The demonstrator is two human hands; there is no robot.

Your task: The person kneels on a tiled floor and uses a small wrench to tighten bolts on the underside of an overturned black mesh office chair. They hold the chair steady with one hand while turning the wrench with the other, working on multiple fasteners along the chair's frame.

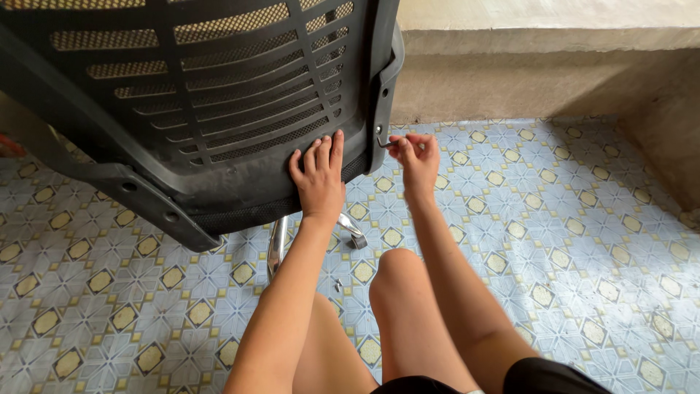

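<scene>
Chair back (197,95), black mesh plastic, fills top left of our view, tipped over patterned tile floor (569,241). Chrome chair leg (277,244) with caster (356,239) pokes out underneath. Our left hand (319,175) flat on chair's lower edge, fingers spread upward, arm straight. Right hand (417,155) pinching small hex key (384,141) at chair's side bracket, fingers curled. Tiny screw (338,284) on floor near our knees.

I count one black mesh chair back (197,95) at ten o'clock, two hands on it, the left hand (319,177) and the right hand (417,155), and one small hex key (384,142) at twelve. Near six o'clock I see one chrome chair leg (276,246), one caster (357,240) and one loose screw (338,284).
</scene>
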